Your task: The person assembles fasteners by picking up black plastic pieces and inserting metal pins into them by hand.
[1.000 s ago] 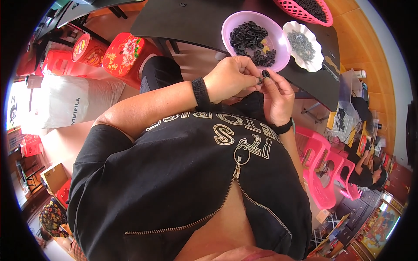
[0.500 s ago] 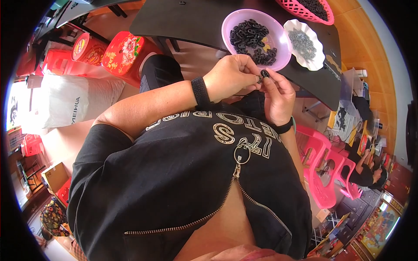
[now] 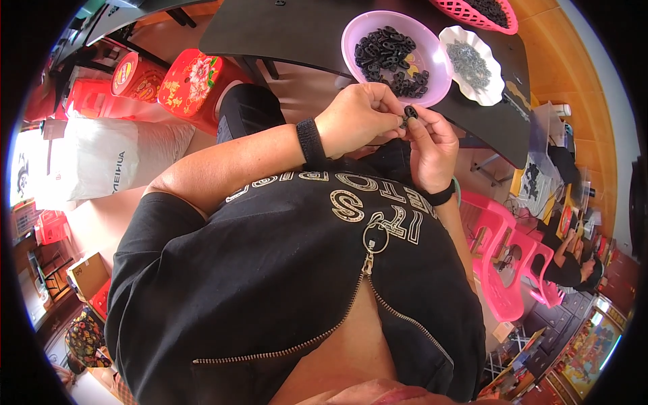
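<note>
It looks like a small assembly workshop: a round lilac plastic bowl (image 3: 432, 52) of little black parts (image 3: 386, 55) and a scalloped white dish (image 3: 495, 81) of tiny greyish pieces (image 3: 468, 64) stand toward the right edge of a black worktop (image 3: 290, 30), pink plastic chairs (image 3: 501, 297) nearby.

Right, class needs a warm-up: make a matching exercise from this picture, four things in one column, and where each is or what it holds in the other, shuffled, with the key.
Things
1. Lilac bowl
2. White wavy-edged dish
3. Pink lattice basket
4. Small black piece

Places and contents
A. Cut off by the picture's upper edge
B. Where the fingertips of the left hand and right hand meet
C. Just beyond the hands, with a heap of black pieces inside
D. Holding small greyish bits

Pairs: 1-C, 2-D, 3-A, 4-B
</note>
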The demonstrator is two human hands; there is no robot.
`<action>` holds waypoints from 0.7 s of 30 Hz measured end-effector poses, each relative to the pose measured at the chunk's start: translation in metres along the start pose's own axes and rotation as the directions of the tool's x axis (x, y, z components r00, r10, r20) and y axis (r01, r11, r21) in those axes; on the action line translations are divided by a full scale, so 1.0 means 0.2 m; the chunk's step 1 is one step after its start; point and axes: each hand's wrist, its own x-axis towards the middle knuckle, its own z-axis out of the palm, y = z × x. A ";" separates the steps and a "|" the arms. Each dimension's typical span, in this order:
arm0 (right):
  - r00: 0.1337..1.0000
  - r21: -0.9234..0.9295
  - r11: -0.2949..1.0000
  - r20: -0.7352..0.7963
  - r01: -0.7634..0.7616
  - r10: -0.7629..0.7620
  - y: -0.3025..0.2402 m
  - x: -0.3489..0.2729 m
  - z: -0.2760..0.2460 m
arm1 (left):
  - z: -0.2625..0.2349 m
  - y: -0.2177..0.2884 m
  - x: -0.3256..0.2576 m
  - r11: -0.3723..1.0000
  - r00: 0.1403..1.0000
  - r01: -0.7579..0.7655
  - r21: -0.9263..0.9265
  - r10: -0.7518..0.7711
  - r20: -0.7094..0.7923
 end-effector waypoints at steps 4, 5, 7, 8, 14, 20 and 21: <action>0.999 0.012 1.000 -0.044 -0.009 0.010 0.00 0.00 0.01 | 0.00 -0.01 0.00 1.000 1.000 0.009 -0.014 -0.008 0.007; 0.999 0.012 1.000 -0.046 -0.008 0.008 0.00 0.00 0.01 | 0.00 -0.01 0.01 1.000 1.000 -0.003 -0.013 0.003 0.008; 0.999 -0.001 1.000 -0.047 -0.006 0.006 0.00 0.00 0.01 | 0.00 -0.01 0.00 1.000 1.000 0.003 -0.013 -0.003 0.008; 0.999 -0.013 1.000 -0.047 -0.002 0.002 0.00 0.00 0.02 | 0.00 -0.01 0.00 1.000 1.000 0.008 -0.013 -0.008 0.008; 0.999 -0.038 0.999 -0.037 0.004 -0.005 0.00 0.00 0.02 | 0.00 0.01 -0.01 1.000 1.000 0.028 0.006 -0.028 -0.004; 0.994 0.134 0.988 -0.066 -0.080 0.090 0.00 0.01 0.02 | -0.02 0.00 0.01 1.000 1.000 -0.009 -0.006 0.009 0.011; 0.994 0.134 0.988 -0.067 -0.082 0.091 0.00 0.01 0.02 | -0.01 0.00 0.00 1.000 1.000 -0.008 -0.008 0.008 0.012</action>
